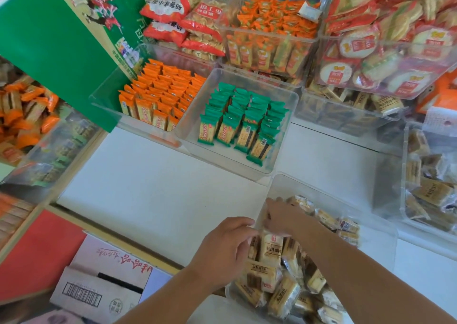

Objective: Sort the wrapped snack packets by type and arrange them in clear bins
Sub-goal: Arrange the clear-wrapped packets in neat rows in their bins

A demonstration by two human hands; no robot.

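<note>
Both hands are in the near bin (378, 237), at its left wall. The left hand (222, 252) grips the side of a few upright cream packets (270, 249). The right hand (284, 216) lies over the packet tops just beyond, fingers bent down. I can't tell if it pinches anything, because its own back covers the grip. The remaining cream packets lie as a loose heap at the bin's near end, with a few along its far-right side.

Risks:
- The upright ones look unbraced on the open side, so letting go early likely drops them into the heap.
- The wrappers look slick, so a one-sided squeeze could fan the stack out.
- A push on the bin's wall could slide it on the bench (160, 187).

Hard to see:
- The bin's near end is cut off by the frame, so its footing is unclear.
- The packet print is too blurred to read.
- Beyond the bin, green packets (237, 120) and orange packets (160, 96) stand in rows.
- Bins far left and right of it are smeared.
</note>
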